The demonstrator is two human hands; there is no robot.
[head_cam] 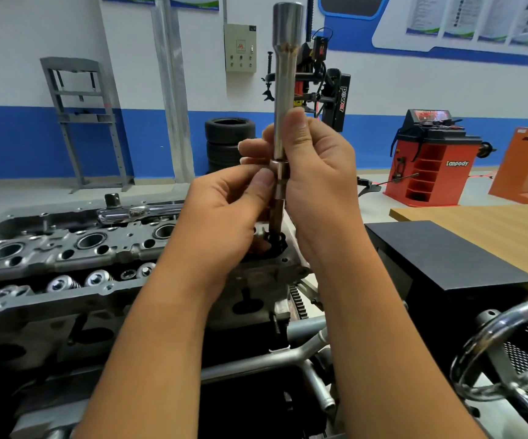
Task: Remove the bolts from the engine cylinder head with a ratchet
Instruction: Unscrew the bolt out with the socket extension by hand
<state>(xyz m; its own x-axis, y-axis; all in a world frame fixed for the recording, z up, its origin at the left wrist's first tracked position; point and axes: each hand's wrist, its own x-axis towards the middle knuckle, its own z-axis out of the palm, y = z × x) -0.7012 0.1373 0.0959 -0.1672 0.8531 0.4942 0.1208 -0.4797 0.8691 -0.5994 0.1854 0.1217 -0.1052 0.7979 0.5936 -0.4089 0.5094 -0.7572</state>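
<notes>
Right hand (315, 182) grips the upright extension bar (283, 99) at mid-shaft. Left hand (224, 213) pinches the socket (280, 174) at the bar's lower end. A bolt (276, 221) hangs from the socket, just above the cylinder head (66, 251). The ratchet (135, 212) lies on the head's far edge. Black box (446, 258) sits right of the head, wooden desk (494, 223) behind it.

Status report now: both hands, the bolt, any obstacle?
Right hand grips long socket extension, upright. Left hand pinches bolt below it, over cylinder head. Ratchet lies on head, unused. No visible obstacle.
</notes>
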